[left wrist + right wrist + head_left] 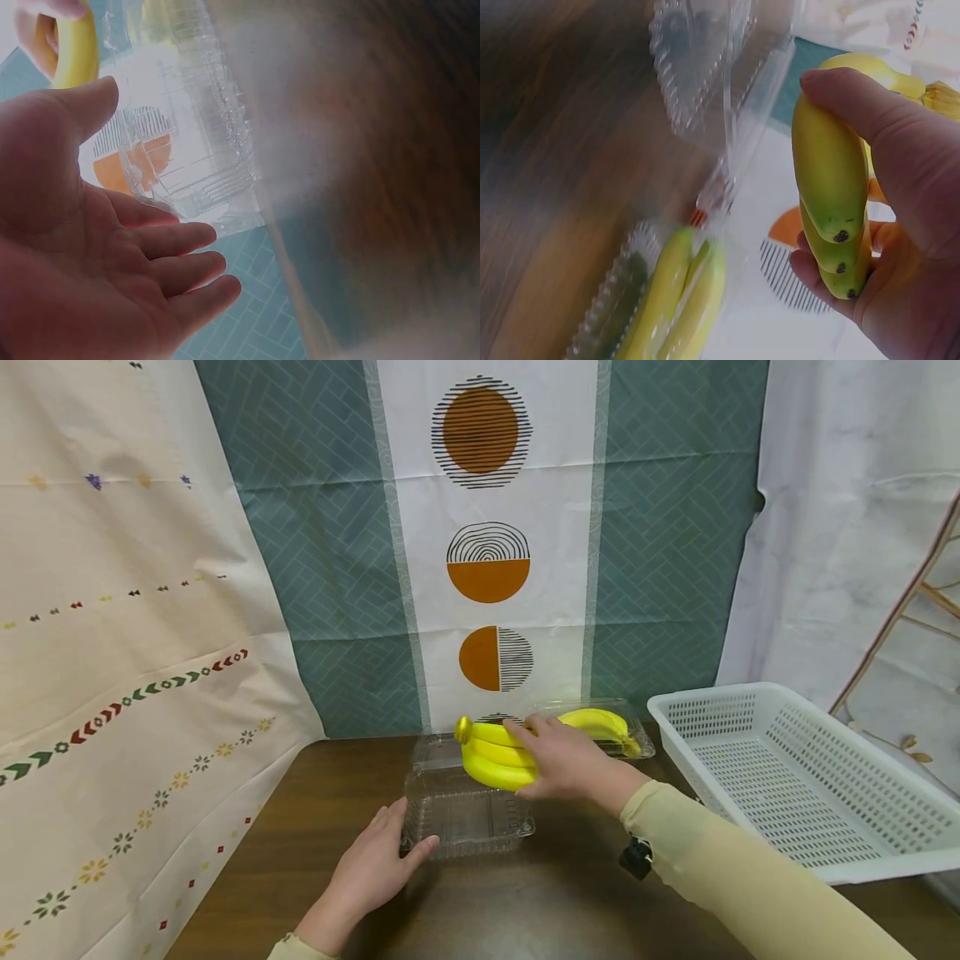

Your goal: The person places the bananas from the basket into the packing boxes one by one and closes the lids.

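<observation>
My right hand [566, 760] grips a bunch of yellow bananas [495, 756] above a clear plastic clamshell container [468, 818]. The right wrist view shows the thumb and fingers around the bunch [829, 172], its dark tips facing the camera. At the container's left side is my left hand [375, 860], fingers extended, fingertips beside the wall; in its wrist view the palm [90, 225] holds nothing. The container's lid stands raised at the back. Just right of it, a second clear container [643, 735] has more bananas [600, 724] inside, partly hidden behind my right hand.
A white perforated plastic basket [780, 793] stands at the right of the dark wooden table [525, 910]. Behind the table hangs a patterned cloth [330, 560]; a cream cloth [150, 693] borders the left side.
</observation>
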### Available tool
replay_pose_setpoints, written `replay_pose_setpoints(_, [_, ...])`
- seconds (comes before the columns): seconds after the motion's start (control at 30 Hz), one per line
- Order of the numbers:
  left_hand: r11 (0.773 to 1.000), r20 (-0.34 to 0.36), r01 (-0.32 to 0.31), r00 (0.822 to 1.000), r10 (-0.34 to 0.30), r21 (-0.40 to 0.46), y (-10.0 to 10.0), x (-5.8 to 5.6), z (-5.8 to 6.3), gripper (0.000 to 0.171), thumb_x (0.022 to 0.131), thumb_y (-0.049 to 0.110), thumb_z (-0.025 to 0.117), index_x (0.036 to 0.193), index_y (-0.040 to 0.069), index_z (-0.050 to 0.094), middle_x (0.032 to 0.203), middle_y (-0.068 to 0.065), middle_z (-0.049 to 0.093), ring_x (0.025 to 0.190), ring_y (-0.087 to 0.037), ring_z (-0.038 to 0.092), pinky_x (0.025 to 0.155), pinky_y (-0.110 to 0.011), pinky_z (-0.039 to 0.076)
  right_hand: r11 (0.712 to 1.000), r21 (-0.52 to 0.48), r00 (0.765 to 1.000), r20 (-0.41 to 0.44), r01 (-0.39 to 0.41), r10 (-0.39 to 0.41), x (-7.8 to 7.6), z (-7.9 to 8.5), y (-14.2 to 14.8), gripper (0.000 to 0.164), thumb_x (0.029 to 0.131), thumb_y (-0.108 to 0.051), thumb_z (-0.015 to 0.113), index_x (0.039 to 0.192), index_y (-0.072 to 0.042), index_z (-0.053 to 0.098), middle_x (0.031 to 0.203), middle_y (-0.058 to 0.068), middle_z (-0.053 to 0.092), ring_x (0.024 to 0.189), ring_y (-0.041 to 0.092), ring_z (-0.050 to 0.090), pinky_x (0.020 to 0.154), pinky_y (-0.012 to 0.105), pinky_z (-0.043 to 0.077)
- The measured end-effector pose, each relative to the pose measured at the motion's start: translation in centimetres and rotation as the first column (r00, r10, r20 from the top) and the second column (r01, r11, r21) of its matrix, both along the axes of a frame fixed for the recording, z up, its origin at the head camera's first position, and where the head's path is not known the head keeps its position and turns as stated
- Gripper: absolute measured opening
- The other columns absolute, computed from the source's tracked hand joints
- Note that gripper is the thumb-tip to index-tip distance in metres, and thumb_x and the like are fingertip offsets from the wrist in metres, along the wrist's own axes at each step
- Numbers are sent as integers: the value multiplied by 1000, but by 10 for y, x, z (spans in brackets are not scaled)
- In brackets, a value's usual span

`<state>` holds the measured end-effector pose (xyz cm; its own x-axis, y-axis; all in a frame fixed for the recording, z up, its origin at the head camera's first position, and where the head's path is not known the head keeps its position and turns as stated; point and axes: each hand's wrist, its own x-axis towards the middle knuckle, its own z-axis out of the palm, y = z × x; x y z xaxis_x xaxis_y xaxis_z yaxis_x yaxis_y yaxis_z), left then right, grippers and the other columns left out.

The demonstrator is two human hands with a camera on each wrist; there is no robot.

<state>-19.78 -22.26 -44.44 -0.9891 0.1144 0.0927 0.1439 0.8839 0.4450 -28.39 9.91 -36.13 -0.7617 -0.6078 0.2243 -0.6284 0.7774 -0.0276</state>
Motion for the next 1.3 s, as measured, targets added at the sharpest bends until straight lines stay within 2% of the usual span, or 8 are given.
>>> replay_pose_setpoints(0.17, [1000,10,-2,1000,2,0,0,-1,1,97,103,58,73,167,-7,39,170,-28,42,159,-52,35,123,-70,36,999,31,1000,5,-24,23,0,-5,-16,110,84,-53,94,170,-9,42,145,20,58,120,37,62,99,51,57])
replay_pose_setpoints(0.27, [1000,9,-4,1000,4,4,0,-2,1,98,103,59,74,167,-7,39,170,-28,42,159,-52,35,123,-70,36,998,52,1000,7,-19,19,-1,-8,-24,109,85,-55,92,172,-13,41,149,17,57,123,36,61,104,50,56])
replay_pose_setpoints(0.5, [1000,40,-16,999,16,14,-1,0,-3,97,103,58,74,167,-6,39,171,-27,41,160,-51,33,123,-71,34,995,94,999,30,-19,16,2,-14,-35,107,85,-54,93,171,-17,43,152,16,56,121,37,62,103,51,56])
replay_pose_setpoints(0.8, [999,58,-27,998,26,17,-2,-1,-5,100,102,62,73,167,-6,39,171,-28,41,159,-52,33,122,-72,35,987,157,999,-14,-27,29,0,-23,-48,109,81,-56,97,169,-18,47,151,13,57,125,35,60,107,50,55])
replay_pose_setpoints(1.1, [1000,49,-24,999,23,19,-1,-2,-1,99,103,60,73,167,-7,39,171,-28,41,160,-52,33,122,-72,34,986,164,998,-57,-12,22,-4,-37,-51,109,80,-54,99,169,-21,47,148,14,59,128,34,58,108,50,54])
replay_pose_setpoints(1.3, [999,59,-29,998,28,16,0,-3,0,99,103,61,73,168,-5,39,171,-27,41,160,-51,32,122,-72,35,994,106,996,-90,-13,22,-6,-51,-55,104,84,-52,97,170,-21,46,151,13,58,131,34,56,111,51,53])
